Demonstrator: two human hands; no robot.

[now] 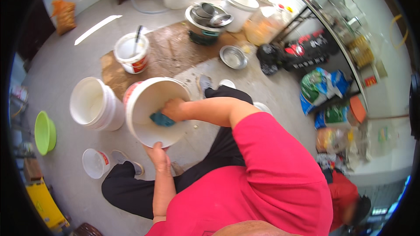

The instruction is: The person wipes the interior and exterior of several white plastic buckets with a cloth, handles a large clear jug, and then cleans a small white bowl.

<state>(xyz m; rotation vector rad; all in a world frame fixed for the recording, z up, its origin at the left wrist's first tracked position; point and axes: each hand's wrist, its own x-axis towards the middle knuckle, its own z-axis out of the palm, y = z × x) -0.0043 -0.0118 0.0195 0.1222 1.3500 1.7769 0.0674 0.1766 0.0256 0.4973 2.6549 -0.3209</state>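
Note:
A large white plastic bucket is tilted on its side in front of me, its mouth facing me. My left hand grips the bucket's near rim, thumb over the edge. Inside the mouth, my right hand holds a teal cloth against or close to the inner wall; its fingertips are partly hidden. Stacked white buckets stand just left of the held one. Beyond it, a smaller white bucket with a dark-handled tool in it stands on a brown flat sheet.
A small clear tub is by my shoe; a green basin lies farther left. A metal bowl and a pot of metalware are ahead. A rack with bags stands right. Another person is at lower right.

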